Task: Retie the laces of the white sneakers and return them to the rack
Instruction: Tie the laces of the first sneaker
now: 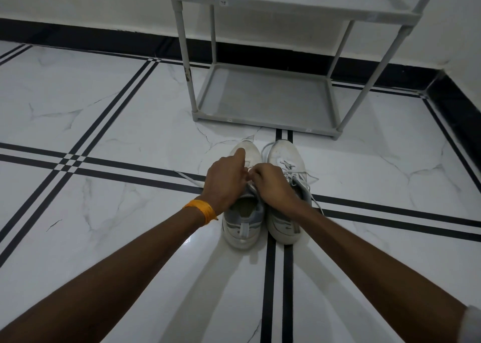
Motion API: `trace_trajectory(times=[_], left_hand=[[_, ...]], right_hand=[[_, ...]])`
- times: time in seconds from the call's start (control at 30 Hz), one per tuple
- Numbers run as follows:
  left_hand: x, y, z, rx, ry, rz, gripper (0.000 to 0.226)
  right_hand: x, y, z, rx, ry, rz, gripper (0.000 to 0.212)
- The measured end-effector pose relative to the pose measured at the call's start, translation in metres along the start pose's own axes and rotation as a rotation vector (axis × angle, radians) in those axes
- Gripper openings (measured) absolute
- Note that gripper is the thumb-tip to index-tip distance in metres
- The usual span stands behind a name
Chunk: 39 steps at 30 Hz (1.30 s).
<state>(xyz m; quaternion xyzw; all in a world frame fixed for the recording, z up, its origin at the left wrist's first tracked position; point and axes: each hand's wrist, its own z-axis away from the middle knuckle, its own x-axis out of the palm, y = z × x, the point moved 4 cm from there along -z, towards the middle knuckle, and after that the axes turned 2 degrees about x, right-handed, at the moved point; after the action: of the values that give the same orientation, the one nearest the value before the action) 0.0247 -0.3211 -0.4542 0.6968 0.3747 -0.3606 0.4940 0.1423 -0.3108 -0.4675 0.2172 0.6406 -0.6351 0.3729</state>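
Note:
Two white sneakers stand side by side on the floor, toes pointing away from me. Over the left sneaker (243, 223) my left hand (226, 180) and my right hand (272, 185) meet, both pinching its laces near the tongue. One lace end trails left across the floor (187, 177). The right sneaker (286, 160) has loose laces spilling to its right. The grey shoe rack (263, 120) stands just beyond the toes, its bottom shelf bare.
White marble floor tiles with black stripe lines run under the sneakers. A white wall with a black skirting (104, 41) runs behind the rack and turns a corner at the far right. An orange band sits on my left wrist.

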Motion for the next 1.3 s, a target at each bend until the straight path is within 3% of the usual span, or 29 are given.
trace_trajectory(times=[0.17,0.23,0.33,0.5,0.73,0.87,1.07,1.2,1.3], left_hand=[[0.0,-0.02,-0.012,-0.574,-0.314,0.72,0.018],[-0.001,-0.022,-0.011,-0.639,-0.392,0.817,0.019],[0.001,-0.027,-0.008,-0.71,-0.383,0.908,0.009],[0.003,-0.029,-0.005,-0.649,-0.338,0.928,0.008],[0.0,-0.032,-0.008,-0.568,-0.314,0.884,0.017],[0.001,-0.03,-0.006,-0.559,-0.326,0.879,0.018],[-0.004,-0.027,-0.005,-0.524,-0.219,0.918,0.025],[0.0,-0.044,-0.004,-0.611,-0.117,0.913,0.023],[0.003,-0.068,0.001,-0.63,-0.025,0.717,0.023]], right_hand=[[0.001,-0.004,0.001,-0.078,0.05,0.057,0.02],[0.001,-0.004,0.001,-0.093,0.062,0.05,0.017],[-0.006,-0.004,0.004,-0.169,0.143,0.029,0.02],[-0.017,-0.016,0.007,-0.338,0.186,0.173,0.022],[-0.021,-0.012,0.0,-0.169,0.12,0.0,0.014],[-0.028,-0.012,-0.005,-0.198,0.013,-0.024,0.013],[-0.031,-0.012,-0.008,-0.194,-0.031,0.014,0.017],[-0.034,-0.009,0.005,-0.194,-0.072,0.103,0.019],[-0.04,0.007,0.016,-0.157,-0.107,0.096,0.026]])
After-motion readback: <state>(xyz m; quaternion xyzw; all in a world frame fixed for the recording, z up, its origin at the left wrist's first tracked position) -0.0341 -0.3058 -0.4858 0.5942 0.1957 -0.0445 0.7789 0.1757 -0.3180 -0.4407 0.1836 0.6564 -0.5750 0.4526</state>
